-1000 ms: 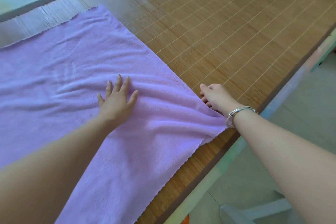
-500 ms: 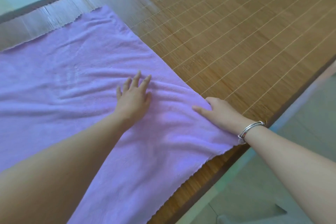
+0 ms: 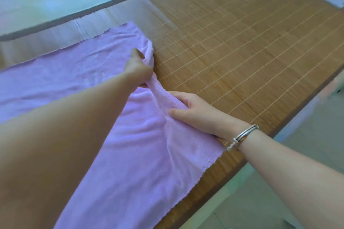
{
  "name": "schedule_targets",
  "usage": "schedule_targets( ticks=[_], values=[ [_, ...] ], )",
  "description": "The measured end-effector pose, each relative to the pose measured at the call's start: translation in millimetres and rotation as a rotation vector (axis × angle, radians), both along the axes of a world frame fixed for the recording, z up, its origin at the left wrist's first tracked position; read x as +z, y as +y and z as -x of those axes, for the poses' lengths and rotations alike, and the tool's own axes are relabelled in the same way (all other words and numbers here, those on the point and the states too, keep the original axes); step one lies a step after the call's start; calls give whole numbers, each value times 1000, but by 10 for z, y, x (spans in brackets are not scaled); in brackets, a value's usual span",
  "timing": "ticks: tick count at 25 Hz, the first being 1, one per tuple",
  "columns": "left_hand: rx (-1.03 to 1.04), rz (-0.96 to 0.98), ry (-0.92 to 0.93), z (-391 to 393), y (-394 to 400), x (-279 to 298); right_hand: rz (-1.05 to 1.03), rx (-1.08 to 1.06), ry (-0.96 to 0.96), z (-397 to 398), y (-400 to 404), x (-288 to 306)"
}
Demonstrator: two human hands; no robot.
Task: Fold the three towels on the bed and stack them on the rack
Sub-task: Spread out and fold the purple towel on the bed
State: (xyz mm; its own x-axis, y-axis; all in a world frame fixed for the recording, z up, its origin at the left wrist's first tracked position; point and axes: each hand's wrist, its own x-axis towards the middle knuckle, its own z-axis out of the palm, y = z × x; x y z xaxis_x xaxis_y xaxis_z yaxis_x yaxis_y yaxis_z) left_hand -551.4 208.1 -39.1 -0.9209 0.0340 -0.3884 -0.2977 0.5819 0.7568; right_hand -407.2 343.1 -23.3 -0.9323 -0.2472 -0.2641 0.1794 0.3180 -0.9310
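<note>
Lilac towel [image 3: 78, 72] spread flat on the bamboo mat [image 3: 242, 46] of the bed, its right edge bunched and lifted, pinched farther up by the left hand [image 3: 138, 66] and nearer by the right hand [image 3: 191, 111], bracelet [image 3: 245, 133] on that wrist.

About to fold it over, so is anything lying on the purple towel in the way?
Nothing visible does. Both the left hand and right hand already grip the purple towel's right edge, and its spread surface is bare.
</note>
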Motion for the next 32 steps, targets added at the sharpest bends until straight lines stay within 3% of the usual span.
schedule_targets(
  ticks=[3,9,12,15,18,21,24,26,29,32],
  values=[
    [92,-59,90,-147,-1045,195,7,111,-6,-50,-766,137],
    [318,-76,51,-893,-3184,321,-50,395,-48,-369,-2713,305],
    [297,-39,-65,-1385,-4027,197,-109,546,-72,-682,-3555,122],
    [257,-68,-244,-1807,-4403,-54,-342,703,-63,-954,-4019,-251],
    [221,-30,-194,-1990,-4499,-360,-532,811,-38,-1121,-4185,-485],
    [239,-32,-59,-2108,-4550,-511,-494,814,-89,-1216,-4159,-535],
    [405,-93,-34,-2403,-4472,-500,-396,772,-103,-1371,-3930,-522],
    [479,-57,-134,-2752,-4306,-528,-451,723,33,-1470,-3588,-563],
    [472,-69,-294,-3286,-4051,-624,-730,705,298,-1603,-3024,-713],
    [585,-110,-311,-3611,-3935,-664,-935,772,503,-1727,-2667,-925]
  ],
)
